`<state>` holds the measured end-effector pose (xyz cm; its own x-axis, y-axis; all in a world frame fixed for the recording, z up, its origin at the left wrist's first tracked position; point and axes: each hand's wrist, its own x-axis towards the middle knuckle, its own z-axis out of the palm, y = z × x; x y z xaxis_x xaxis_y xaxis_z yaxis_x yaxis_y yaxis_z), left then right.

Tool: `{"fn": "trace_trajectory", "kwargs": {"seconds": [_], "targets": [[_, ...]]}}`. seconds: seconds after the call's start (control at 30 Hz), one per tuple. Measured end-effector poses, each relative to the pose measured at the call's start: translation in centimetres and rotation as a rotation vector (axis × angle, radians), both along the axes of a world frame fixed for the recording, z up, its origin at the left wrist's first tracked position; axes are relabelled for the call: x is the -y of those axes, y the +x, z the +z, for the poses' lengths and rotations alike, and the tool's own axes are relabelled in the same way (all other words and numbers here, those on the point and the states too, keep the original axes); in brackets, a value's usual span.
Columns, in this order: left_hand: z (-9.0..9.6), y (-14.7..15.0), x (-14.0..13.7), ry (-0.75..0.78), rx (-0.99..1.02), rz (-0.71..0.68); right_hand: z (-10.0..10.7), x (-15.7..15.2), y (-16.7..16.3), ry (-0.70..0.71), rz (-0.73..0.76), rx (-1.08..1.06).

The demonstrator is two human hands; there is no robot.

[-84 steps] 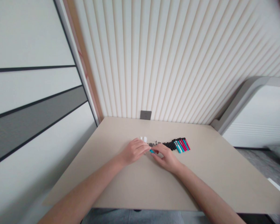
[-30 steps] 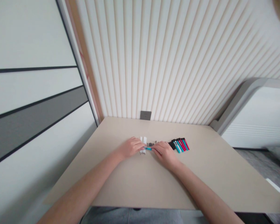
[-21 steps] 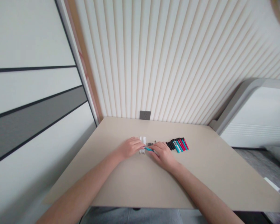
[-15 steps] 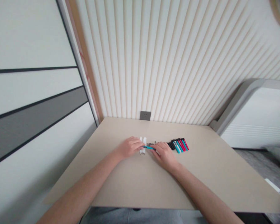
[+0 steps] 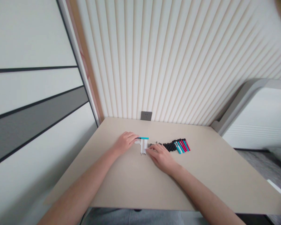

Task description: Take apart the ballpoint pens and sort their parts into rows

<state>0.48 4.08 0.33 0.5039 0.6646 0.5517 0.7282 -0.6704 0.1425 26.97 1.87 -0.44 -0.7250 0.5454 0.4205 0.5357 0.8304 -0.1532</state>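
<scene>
My left hand point(image 5: 124, 143) is closed on a turquoise pen point(image 5: 144, 138) with a dark end, holding it level over the far ends of some slim white sticks point(image 5: 142, 148). The white sticks lie side by side on the table, pointing away from me. My right hand point(image 5: 161, 156) rests palm down to their right, fingers bent and a little apart, fingertips at the edge of the sticks. Small white pieces point(image 5: 137, 142) lie beside my left fingertips. Behind my right hand, small grey parts point(image 5: 150, 145) are partly hidden.
A row of short black pieces point(image 5: 169, 147) runs right from my right hand. Beyond it lie several turquoise, white and red pens point(image 5: 182, 146) with black ends. The beige table point(image 5: 140, 184) meets a ribbed wall with a dark socket point(image 5: 146, 116). A panelled white surface point(image 5: 49, 125) stands left.
My left hand has moved up and left with the turquoise pen. My right hand has let go of the pen and shifted slightly left, to the white sticks.
</scene>
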Motion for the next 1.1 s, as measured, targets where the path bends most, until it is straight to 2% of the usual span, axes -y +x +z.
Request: {"fn": "trace_trajectory", "kwargs": {"seconds": [0.43,0.6,0.9,1.1], "targets": [[-0.3,1.1,0.5,-0.044,-0.071,-0.034,0.8,0.0,1.1,-0.029,0.130,0.018],[-0.5,1.0,0.4,-0.058,-0.080,-0.044,1.0,-0.2,1.3,-0.056,0.135,0.007],[-0.2,1.1,0.5,-0.053,-0.077,-0.062,1.1,-0.3,1.2,-0.001,0.048,0.022],[-0.3,1.1,0.5,-0.038,-0.071,-0.060,0.7,-0.3,1.1,0.019,-0.122,0.063]]}}
